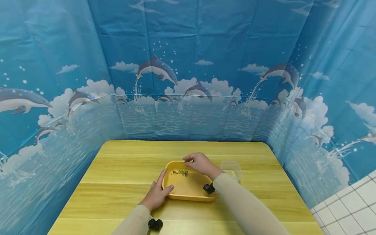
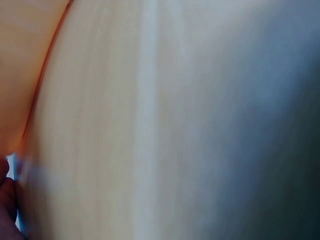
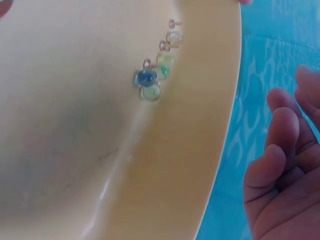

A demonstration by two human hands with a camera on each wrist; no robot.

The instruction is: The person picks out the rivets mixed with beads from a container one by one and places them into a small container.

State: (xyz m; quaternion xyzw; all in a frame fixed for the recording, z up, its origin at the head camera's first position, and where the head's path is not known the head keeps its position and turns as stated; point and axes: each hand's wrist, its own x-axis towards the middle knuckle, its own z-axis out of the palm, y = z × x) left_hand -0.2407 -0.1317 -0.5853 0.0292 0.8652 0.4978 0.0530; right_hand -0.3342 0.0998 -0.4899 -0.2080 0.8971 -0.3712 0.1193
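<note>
A yellow plastic tray (image 1: pixel 188 187) sits on the table before me. My left hand (image 1: pixel 157 194) grips its near left corner, fingers along the outer left side and thumb over the rim. Glass marbles (image 3: pixel 150 80), blue, green and clear, lie inside against the far wall, with small metal pieces (image 3: pixel 165 45) with round heads and short stems among them. Over the tray's far rim hovers my right hand (image 1: pixel 199 163). In the right wrist view its fingers (image 3: pixel 282 130) are loosely bent just outside the rim, with nothing seen in them.
A clear plastic box (image 1: pixel 231 165) stands right of the tray, partly behind my right forearm. The yellow wood-grain table (image 1: pixel 123 163) is enclosed by blue dolphin-printed sheeting (image 1: pixel 188 120). Black wrist cameras (image 1: pixel 155 224) sit on both wrists. The left wrist view is mostly blurred.
</note>
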